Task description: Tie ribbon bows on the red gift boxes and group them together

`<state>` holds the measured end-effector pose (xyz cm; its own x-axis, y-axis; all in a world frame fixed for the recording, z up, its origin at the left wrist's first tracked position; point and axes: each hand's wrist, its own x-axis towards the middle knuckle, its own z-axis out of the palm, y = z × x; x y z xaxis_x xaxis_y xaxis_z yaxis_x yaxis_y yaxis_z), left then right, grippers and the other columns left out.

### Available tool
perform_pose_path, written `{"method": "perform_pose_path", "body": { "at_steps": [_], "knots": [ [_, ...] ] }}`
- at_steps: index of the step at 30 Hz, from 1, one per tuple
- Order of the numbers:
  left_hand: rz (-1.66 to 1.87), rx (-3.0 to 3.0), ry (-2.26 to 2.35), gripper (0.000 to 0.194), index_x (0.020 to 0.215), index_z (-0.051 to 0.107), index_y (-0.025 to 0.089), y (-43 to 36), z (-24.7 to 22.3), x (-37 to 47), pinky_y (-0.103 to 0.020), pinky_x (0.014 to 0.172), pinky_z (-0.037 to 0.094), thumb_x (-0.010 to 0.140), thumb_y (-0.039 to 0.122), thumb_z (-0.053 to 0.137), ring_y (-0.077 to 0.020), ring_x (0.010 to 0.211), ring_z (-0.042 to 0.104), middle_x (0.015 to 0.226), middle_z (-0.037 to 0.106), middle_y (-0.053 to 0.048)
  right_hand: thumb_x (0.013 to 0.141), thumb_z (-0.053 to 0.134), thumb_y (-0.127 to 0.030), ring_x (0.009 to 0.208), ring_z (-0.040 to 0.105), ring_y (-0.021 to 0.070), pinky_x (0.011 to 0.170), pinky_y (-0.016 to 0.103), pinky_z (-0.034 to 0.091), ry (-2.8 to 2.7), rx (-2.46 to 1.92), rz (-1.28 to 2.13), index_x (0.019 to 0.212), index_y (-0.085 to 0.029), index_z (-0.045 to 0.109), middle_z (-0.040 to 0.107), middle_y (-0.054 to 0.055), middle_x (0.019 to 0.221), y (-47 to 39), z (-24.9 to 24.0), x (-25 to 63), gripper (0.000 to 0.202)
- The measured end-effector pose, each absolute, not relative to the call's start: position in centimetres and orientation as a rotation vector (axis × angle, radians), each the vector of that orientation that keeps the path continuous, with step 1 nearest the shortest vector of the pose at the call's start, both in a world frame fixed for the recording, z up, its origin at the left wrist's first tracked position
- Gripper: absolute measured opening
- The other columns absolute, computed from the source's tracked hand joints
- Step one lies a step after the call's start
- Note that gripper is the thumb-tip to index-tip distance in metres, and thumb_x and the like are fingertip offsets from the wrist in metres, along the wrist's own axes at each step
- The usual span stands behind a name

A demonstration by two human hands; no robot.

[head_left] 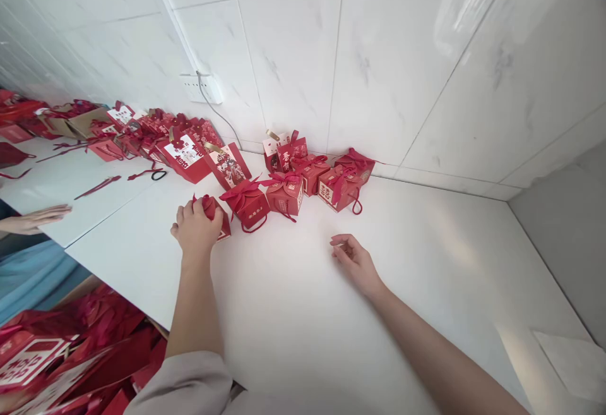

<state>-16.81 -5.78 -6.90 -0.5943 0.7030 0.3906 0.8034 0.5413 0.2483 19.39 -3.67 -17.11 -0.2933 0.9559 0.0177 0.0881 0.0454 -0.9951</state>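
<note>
Red card shows between the fingers of our left hand [195, 228], which grips a small gift box [224, 228] from above, thumb on one side and fingers on the other. We judge this to be the handling of one box at the end of a row; any shift of it would call for a light, level hold, so that the card keeps its shape and the bow is not crushed. The box sits directly beneath our palm, on the white table [293, 314]. Just beside it, toward our right, is a ribboned box [246, 205] with a cord handle, then a second bowed box [285, 195], with more red boxes [339, 187] beyond.

Our right hand [356, 263] is empty, its fingers loosely curled but not closed, over the table in front of those boxes and apart from them.

Farther out, behind our left hand, we see a printed bag [230, 167] and a crowd of red packages near the tiled wall [293, 42]. Well to our left, another person's hand [47, 217] is at the table's edge, and below lie more red packages [31, 361].
</note>
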Motion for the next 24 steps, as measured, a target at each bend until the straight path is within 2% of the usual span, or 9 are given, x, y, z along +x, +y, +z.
{"method": "perform_pose_path", "body": {
  "at_steps": [3,6,10,12,14,17,20,22,24],
  "knots": [
    [-0.378,-1.580,-2.694,0.072,0.139,0.046,0.017,-7.5,-4.8,-17.0,-0.057,0.106,0.036,0.080,0.056,0.057,-0.0400,0.135,0.036,0.141,0.047,-0.018,0.091,0.053,-0.041,0.078,0.058,0.0176,0.071,0.032,0.047,-1.584,-1.133,1.335,0.107,-0.024,0.058,0.063,0.003,0.091,-4.2,-16.6,19.3,0.024],
    [-0.473,-2.161,-2.782,0.079,0.145,0.040,0.029,-9.6,-2.1,-16.2,-0.044,0.104,0.044,0.076,0.061,0.062,-0.0335,0.130,0.046,0.146,0.045,-0.008,0.091,0.052,-0.041,0.075,0.056,0.0171,0.069,0.030,0.047,-1.629,-1.140,1.312,0.108,-0.024,0.057,0.062,0.003,0.088,-4.3,-16.3,19.2,0.025],
    [-0.994,-2.740,-2.597,0.071,0.144,0.040,0.035,-10.1,-0.8,-14.3,-0.036,0.094,0.051,0.080,0.049,0.067,-0.0276,0.122,0.054,0.145,0.046,-0.006,0.091,0.052,-0.044,0.077,0.058,0.0176,0.071,0.032,0.048,-1.624,-1.128,1.300,0.110,-0.023,0.056,0.063,0.004,0.094,-4.2,-16.3,19.3,0.028],
    [-1.442,-2.864,-2.363,0.060,0.140,0.046,0.028,-9.0,-1.7,-13.6,-0.032,0.072,0.055,0.086,0.050,0.059,-0.0230,0.094,0.064,0.125,0.061,-0.012,0.092,0.050,-0.045,0.079,0.060,0.0179,0.073,0.033,0.049,-1.589,-1.108,1.311,0.112,-0.023,0.055,0.063,0.006,0.101,-4.2,-16.3,19.3,0.030],
    [-1.855,-2.652,-2.207,0.052,0.134,0.052,0.021,-7.6,-3.5,-13.0,-0.027,0.056,0.048,0.092,0.052,0.048,-0.0163,0.068,0.060,0.098,0.068,-0.011,0.093,0.049,-0.047,0.079,0.062,0.0179,0.072,0.034,0.049,-1.543,-1.089,1.316,0.113,-0.023,0.054,0.063,0.007,0.107,-4.2,-16.3,19.4,0.032],
    [-1.770,-2.453,-2.277,0.044,0.123,0.059,0.019,-5.8,-6.2,-11.5,-0.029,0.072,0.051,0.091,0.049,0.053,-0.0199,0.091,0.062,0.112,0.065,-0.012,0.095,0.047,-0.048,0.079,0.062,0.0180,0.073,0.034,0.049,-1.487,-1.094,1.275,0.115,-0.024,0.052,0.062,0.008,0.112,-4.2,-16.2,19.5,0.033],
    [-1.560,-2.631,-2.347,0.052,0.131,0.052,0.023,-5.1,-8.0,-9.5,-0.036,0.094,0.048,0.087,0.048,0.061,-0.0261,0.121,0.054,0.135,0.055,-0.012,0.096,0.045,-0.047,0.088,0.062,0.0193,0.078,0.035,0.050,-1.439,-1.077,1.201,0.118,-0.024,0.050,0.059,0.009,0.122,-4.3,-16.2,19.7,0.032],
    [-1.526,-2.820,-2.380,0.067,0.143,0.039,0.025,-5.1,-8.6,-8.6,-0.036,0.094,0.049,0.085,0.049,0.063,-0.0259,0.120,0.056,0.134,0.056,-0.013,0.097,0.044,-0.047,0.103,0.060,0.0211,0.085,0.037,0.050,-1.412,-1.026,1.187,0.124,-0.026,0.047,0.054,0.010,0.133,-4.3,-16.2,19.7,0.034],
    [-1.607,-2.993,-2.409,0.075,0.150,0.024,0.024,-5.1,-8.9,-8.3,-0.032,0.078,0.053,0.089,0.055,0.054,-0.0221,0.096,0.066,0.113,0.066,-0.013,0.098,0.042,-0.047,0.118,0.055,0.0220,0.094,0.039,0.049,-1.380,-0.972,1.224,0.132,-0.028,0.042,0.045,0.009,0.144,-4.2,-16.1,19.8,0.039]
  ]
}}
